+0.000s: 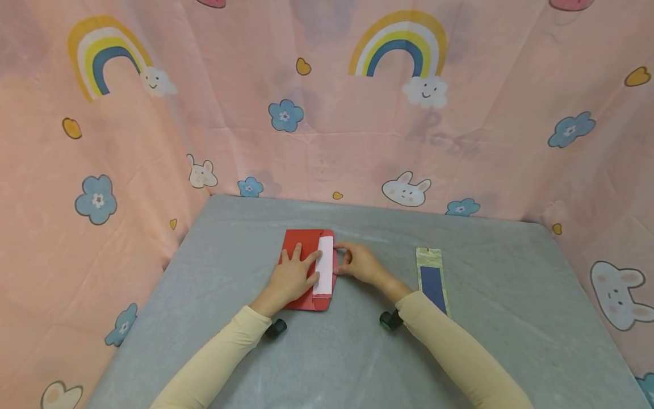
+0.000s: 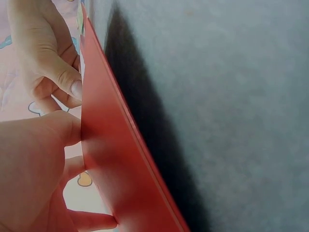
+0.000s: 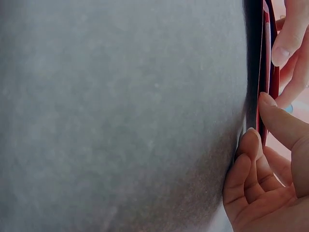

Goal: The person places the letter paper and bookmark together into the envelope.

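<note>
A red paper envelope (image 1: 301,301) lies on the grey table, with a white strip (image 1: 324,267) along its right side. My left hand (image 1: 290,278) rests on it with fingers spread, the thumb and index finger reaching the strip's left edge. At the envelope's right edge, my right hand (image 1: 364,264) pinches the red paper between thumb and fingers. The right wrist view shows that thumb (image 3: 275,116) against the thin red edge (image 3: 260,72), with curled fingers below. In the left wrist view the envelope's underside edge (image 2: 130,140) stands slightly off the table.
A flat pale green strip with a dark blue panel (image 1: 432,284) lies to the right, partly covered by the right sleeve. The grey table (image 1: 245,227) ends at a pink patterned curtain (image 1: 327,147) behind and at both sides.
</note>
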`<state>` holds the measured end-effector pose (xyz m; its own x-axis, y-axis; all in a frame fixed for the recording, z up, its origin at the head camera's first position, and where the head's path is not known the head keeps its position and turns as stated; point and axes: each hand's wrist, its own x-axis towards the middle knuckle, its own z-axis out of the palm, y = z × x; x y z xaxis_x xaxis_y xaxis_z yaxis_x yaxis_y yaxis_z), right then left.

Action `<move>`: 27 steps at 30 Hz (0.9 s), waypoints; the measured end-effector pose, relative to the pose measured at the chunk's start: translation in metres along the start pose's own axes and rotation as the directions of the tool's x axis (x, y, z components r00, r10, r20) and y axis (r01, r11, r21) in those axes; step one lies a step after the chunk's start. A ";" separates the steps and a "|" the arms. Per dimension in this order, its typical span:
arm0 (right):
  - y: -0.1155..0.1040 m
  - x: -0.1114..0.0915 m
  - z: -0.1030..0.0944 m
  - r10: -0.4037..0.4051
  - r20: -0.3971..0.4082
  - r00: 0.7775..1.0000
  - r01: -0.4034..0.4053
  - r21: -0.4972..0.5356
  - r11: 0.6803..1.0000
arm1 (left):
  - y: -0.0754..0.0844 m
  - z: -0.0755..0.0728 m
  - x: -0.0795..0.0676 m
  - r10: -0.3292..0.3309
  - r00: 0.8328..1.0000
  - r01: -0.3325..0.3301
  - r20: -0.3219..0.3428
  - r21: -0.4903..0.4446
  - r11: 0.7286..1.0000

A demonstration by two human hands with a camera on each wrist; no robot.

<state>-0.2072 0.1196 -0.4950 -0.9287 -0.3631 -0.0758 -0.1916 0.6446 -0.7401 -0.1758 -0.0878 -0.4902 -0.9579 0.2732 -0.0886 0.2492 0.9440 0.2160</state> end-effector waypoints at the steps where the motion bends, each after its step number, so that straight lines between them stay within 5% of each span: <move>1: 0.000 0.000 0.000 0.001 0.000 1.000 -0.001 0.002 1.000 | 0.000 0.000 0.000 0.001 1.000 -0.001 -0.001 -0.001 1.000; 27: -0.004 0.002 0.004 0.022 0.014 1.000 -0.022 -0.021 1.000 | -0.002 0.001 0.001 0.001 1.000 -0.001 -0.002 0.006 1.000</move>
<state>-0.2065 0.1132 -0.4948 -0.9281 -0.3582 -0.1012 -0.1780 0.6660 -0.7244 -0.1769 -0.0889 -0.4918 -0.9580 0.2734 -0.0864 0.2507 0.9449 0.2104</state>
